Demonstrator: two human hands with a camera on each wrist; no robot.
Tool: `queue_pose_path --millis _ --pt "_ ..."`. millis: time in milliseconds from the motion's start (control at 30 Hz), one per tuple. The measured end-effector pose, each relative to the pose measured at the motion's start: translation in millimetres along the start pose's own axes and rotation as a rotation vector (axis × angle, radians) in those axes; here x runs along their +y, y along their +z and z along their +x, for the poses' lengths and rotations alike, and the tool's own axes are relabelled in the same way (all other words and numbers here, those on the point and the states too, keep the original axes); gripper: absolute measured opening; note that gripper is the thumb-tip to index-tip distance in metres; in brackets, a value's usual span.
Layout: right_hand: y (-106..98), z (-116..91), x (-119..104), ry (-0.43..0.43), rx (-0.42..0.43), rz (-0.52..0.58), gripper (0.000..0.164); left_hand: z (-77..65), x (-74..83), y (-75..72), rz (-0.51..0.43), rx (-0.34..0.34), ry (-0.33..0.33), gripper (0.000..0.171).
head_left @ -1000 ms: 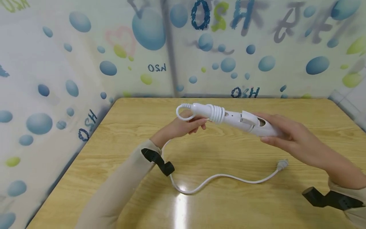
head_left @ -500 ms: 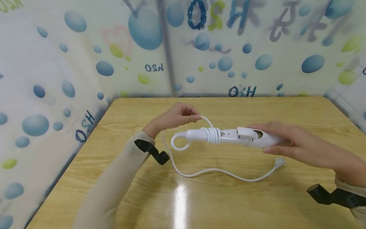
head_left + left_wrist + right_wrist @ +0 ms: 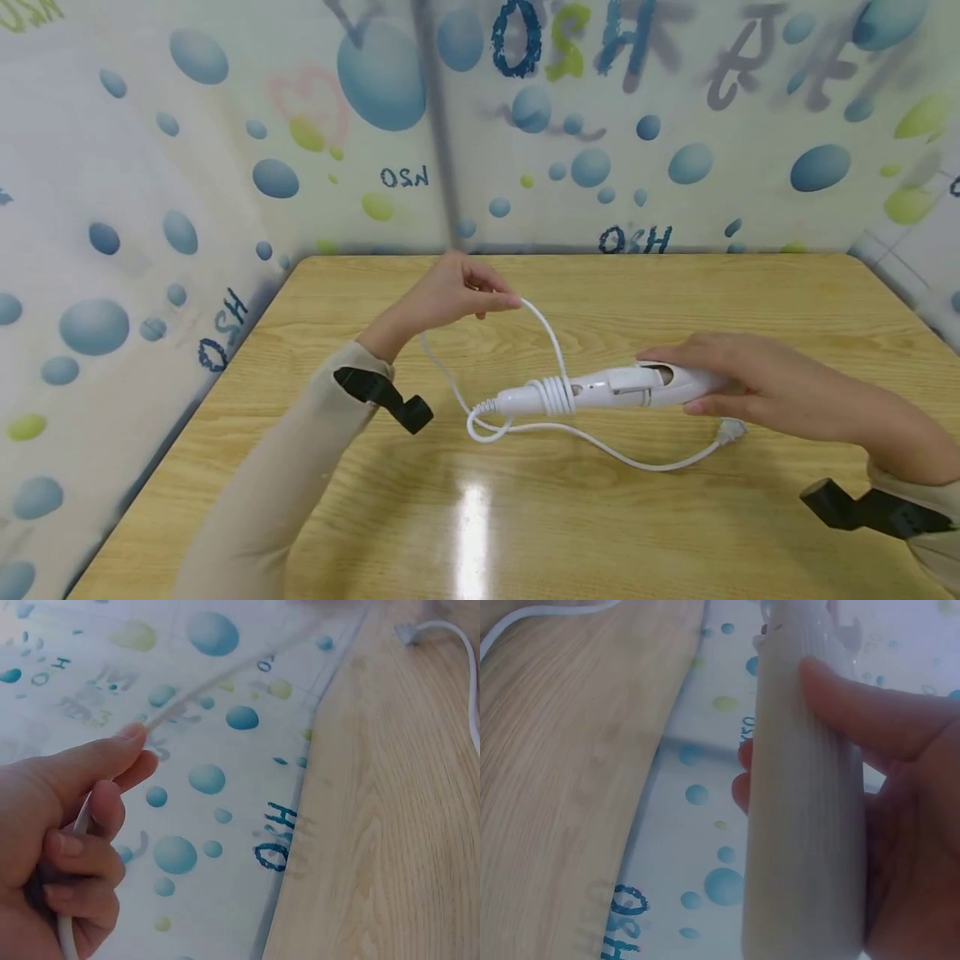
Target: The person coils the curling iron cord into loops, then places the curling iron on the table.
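A white hair styling iron (image 3: 611,388) is held nearly level above the table, with its power cord (image 3: 551,333) wound in several coils round the handle. My right hand (image 3: 757,375) grips its right end, thumb on one side and fingers on the other; the right wrist view shows the pale body (image 3: 802,810) within that grip. My left hand (image 3: 457,292), up and to the left of the iron, pinches the cord between thumb and forefinger. From there a stretch of cord (image 3: 217,679) runs to the coils, and the rest trails through the curled lower fingers.
The wooden table (image 3: 600,533) carries the loose cord, which curves rightward to a white plug (image 3: 731,430) below my right hand. A wall painted with blue bubbles (image 3: 382,75) stands behind and left of the table. Each wrist wears a black camera mount (image 3: 382,398).
My left hand has risen and moved left, drawing out a longer stretch of cord from the coils. The iron's coiled end has dropped lower, while my right hand keeps its grip.
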State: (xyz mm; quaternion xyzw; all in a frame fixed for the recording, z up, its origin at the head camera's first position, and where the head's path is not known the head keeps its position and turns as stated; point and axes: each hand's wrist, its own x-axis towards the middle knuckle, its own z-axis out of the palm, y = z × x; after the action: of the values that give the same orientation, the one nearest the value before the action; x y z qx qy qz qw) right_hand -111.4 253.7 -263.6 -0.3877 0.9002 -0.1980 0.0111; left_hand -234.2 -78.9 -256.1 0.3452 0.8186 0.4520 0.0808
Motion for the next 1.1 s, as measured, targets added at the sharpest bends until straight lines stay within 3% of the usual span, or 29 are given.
queue_pose_path --millis 200,367,467,633,867,1100 --pt "8 3 14 -0.006 -0.047 -0.103 0.054 -6.6 18.1 6.0 -0.026 -0.099 -0.021 0.012" --pt "13 9 17 0.062 -0.055 -0.171 0.054 -9.8 32.9 14.7 0.024 -0.168 -0.062 0.013" --pt "14 13 17 0.117 -0.049 -0.212 0.054 -12.7 39.7 19.6 0.037 -0.181 -0.074 0.014" --pt "15 18 19 0.184 -0.014 -0.275 0.052 -19.9 45.7 28.4 -0.019 -0.173 -0.067 0.017" --pt "14 18 24 0.224 0.177 -0.293 0.056 -27.0 45.8 35.5 -0.120 -0.131 -0.024 0.023" --pt "12 18 22 0.294 0.399 -0.202 0.057 -26.3 39.6 47.2 -0.281 -0.073 -0.002 0.030"
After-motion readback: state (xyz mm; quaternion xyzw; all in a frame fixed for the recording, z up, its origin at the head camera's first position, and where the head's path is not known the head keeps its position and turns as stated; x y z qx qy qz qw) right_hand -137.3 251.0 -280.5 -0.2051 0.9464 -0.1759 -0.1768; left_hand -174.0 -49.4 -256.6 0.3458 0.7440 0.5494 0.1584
